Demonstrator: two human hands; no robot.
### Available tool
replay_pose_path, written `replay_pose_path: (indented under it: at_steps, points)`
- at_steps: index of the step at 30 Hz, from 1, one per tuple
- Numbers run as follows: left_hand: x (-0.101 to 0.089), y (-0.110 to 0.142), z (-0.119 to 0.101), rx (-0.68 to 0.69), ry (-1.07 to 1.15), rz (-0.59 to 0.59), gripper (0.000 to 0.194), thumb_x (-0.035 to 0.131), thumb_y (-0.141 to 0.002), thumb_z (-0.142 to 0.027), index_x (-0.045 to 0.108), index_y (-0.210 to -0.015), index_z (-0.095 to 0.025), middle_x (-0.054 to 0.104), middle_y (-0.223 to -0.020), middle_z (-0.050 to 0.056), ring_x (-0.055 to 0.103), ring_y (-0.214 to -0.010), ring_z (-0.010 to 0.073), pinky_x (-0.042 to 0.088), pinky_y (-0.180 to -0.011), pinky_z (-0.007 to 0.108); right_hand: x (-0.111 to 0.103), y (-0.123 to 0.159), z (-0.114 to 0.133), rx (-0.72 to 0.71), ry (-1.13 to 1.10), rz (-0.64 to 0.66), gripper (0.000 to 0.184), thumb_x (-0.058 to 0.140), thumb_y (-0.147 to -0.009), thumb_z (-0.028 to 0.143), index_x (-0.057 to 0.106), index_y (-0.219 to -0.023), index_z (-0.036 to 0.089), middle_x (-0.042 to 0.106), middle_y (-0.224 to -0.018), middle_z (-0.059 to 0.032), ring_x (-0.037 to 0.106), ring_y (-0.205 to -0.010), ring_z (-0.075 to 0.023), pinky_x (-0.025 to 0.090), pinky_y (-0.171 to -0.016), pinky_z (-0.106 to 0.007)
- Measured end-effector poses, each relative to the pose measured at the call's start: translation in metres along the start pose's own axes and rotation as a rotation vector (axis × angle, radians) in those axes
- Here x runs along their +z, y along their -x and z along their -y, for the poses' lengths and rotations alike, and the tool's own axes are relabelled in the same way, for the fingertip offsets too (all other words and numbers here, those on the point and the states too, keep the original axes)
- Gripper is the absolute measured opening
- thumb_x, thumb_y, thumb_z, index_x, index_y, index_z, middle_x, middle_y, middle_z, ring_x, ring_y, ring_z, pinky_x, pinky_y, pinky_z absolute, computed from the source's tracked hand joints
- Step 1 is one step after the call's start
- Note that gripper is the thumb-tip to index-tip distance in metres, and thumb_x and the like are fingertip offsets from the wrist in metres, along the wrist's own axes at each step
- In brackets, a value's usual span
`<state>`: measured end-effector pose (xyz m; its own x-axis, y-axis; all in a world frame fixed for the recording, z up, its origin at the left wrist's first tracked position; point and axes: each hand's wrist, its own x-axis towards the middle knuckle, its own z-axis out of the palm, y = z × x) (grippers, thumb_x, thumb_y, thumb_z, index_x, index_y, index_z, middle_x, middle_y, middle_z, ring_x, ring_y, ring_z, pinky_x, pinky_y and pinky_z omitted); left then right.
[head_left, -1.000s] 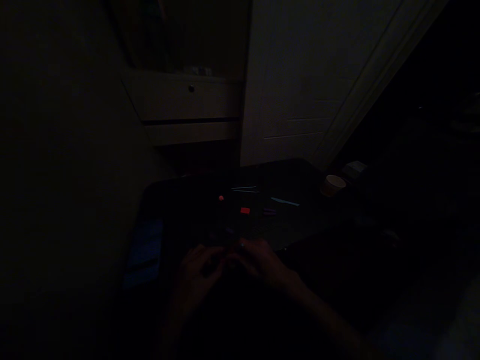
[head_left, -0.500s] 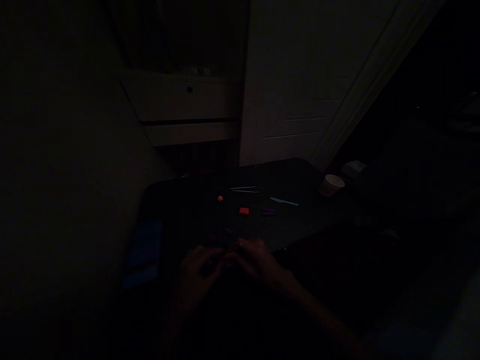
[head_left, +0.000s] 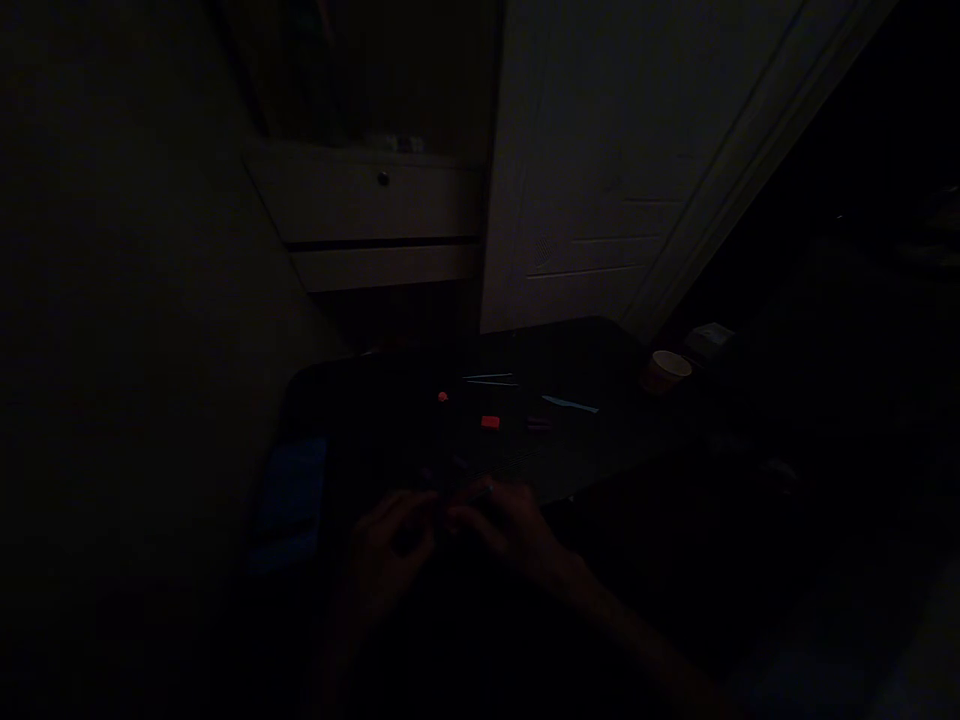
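The scene is very dark. My left hand (head_left: 388,540) is closed in a pinch at the near side of the black table, and whatever its fingertips hold is too dark to make out. Just to its right, my right hand (head_left: 510,525) is also closed, with a short thin greyish stick-like piece (head_left: 480,493) showing at its fingers. Beyond the hands lie a red block (head_left: 490,423), a small orange-red lump (head_left: 442,397) and dark purple sticks (head_left: 538,424). Small dim purplish pieces (head_left: 459,463) lie just past my fingertips.
Two thin pale sticks (head_left: 490,380) and a light-blue plastic knife (head_left: 570,404) lie farther back on the table (head_left: 360,400). A paper cup (head_left: 666,372) stands at the right end. On the left is a flat blue rectangle (head_left: 289,500). A drawer unit (head_left: 382,210) and white door (head_left: 585,200) stand behind.
My fingertips have drawn slightly apart, the left hand shifting a little left. The greyish piece at my right fingers shows longer now. The view has dimmed a little around the hands.
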<state>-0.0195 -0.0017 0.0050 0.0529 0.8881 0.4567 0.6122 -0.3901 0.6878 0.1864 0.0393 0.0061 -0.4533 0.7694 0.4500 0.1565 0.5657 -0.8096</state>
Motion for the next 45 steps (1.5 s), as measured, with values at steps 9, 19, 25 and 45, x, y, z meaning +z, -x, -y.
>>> replay_pose_path:
  at_steps: [9, 19, 25, 45]
  points:
    - [0.007, 0.005, 0.005, 0.005, -0.025, 0.013, 0.027, 0.075, -0.089, -0.019, 0.080, -0.115, -0.025, 0.084, -0.101, 0.002, 0.079, -0.088, 0.0202, 0.066, -0.083, 0.032, 0.000, -0.001, -0.008, 0.003, 0.025, 0.057, 0.016, 0.065, -0.108, 0.032, 0.074, -0.103, 0.021, 0.084, -0.093, -0.0043, 0.081, -0.082, -0.0187, 0.060, -0.075, -0.025]
    - [0.011, 0.007, 0.004, -0.028, -0.023, 0.019, 0.022, 0.074, -0.094, -0.024, 0.080, -0.115, -0.027, 0.083, -0.102, 0.002, 0.078, -0.088, 0.0185, 0.066, -0.082, 0.030, -0.012, 0.004, -0.011, 0.045, 0.050, 0.055, 0.009, 0.065, -0.108, 0.026, 0.073, -0.106, 0.023, 0.083, -0.099, -0.0027, 0.080, -0.086, -0.0177, 0.060, -0.079, -0.024]
    - [0.013, 0.007, 0.003, -0.042, -0.021, 0.020, 0.022, 0.073, -0.093, -0.024, 0.080, -0.114, -0.027, 0.083, -0.101, 0.002, 0.078, -0.089, 0.0195, 0.065, -0.084, 0.033, -0.016, 0.004, -0.009, 0.059, 0.077, 0.061, 0.006, 0.066, -0.106, 0.024, 0.073, -0.107, 0.023, 0.083, -0.098, -0.0030, 0.080, -0.085, -0.0181, 0.060, -0.079, -0.025]
    - [0.010, 0.002, -0.001, -0.195, 0.050, -0.002, 0.024, 0.079, -0.083, -0.023, 0.081, -0.107, -0.027, 0.085, -0.093, -0.001, 0.077, -0.074, 0.0171, 0.064, -0.071, 0.029, -0.016, 0.003, -0.007, -0.008, 0.154, 0.169, 0.007, 0.065, -0.105, 0.018, 0.071, -0.109, 0.021, 0.082, -0.095, -0.0063, 0.079, -0.081, -0.0205, 0.057, -0.074, -0.026]
